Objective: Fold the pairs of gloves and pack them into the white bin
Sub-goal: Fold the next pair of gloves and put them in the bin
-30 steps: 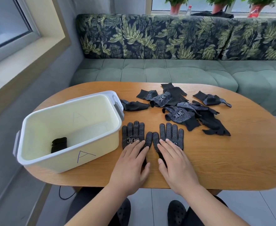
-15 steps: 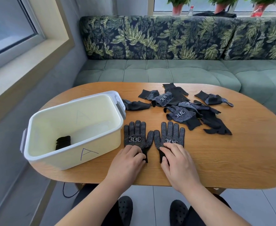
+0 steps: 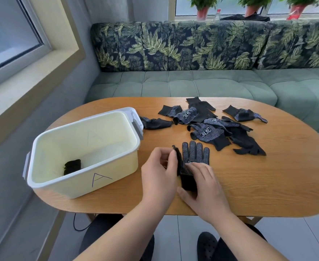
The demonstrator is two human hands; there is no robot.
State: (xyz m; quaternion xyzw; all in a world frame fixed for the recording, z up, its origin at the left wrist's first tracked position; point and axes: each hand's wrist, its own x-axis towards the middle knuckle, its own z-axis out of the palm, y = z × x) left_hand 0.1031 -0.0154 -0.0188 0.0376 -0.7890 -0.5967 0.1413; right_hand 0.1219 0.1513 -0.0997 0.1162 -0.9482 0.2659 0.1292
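A black knit glove (image 3: 195, 153) with white grip dots lay flat on the wood-grain oval table (image 3: 268, 176), fingers pointing away, cuff toward the person. The left hand (image 3: 159, 172) pinched a second glove (image 3: 177, 157) upright beside it; the right hand (image 3: 204, 189) pressed flat, fingers spread, on the cuff. The smooth white bin (image 3: 83, 178) stood left.

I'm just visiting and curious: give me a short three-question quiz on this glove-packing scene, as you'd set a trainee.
1. True or false: the white bin is empty.
2. Which hand lifts a glove on edge?
A. left hand
B. right hand
3. What letter is drawn on the bin's front?

Key:
1. False: a black folded bundle lies inside.
2. A. The right hand presses the flat dotted glove to the table.
3. A
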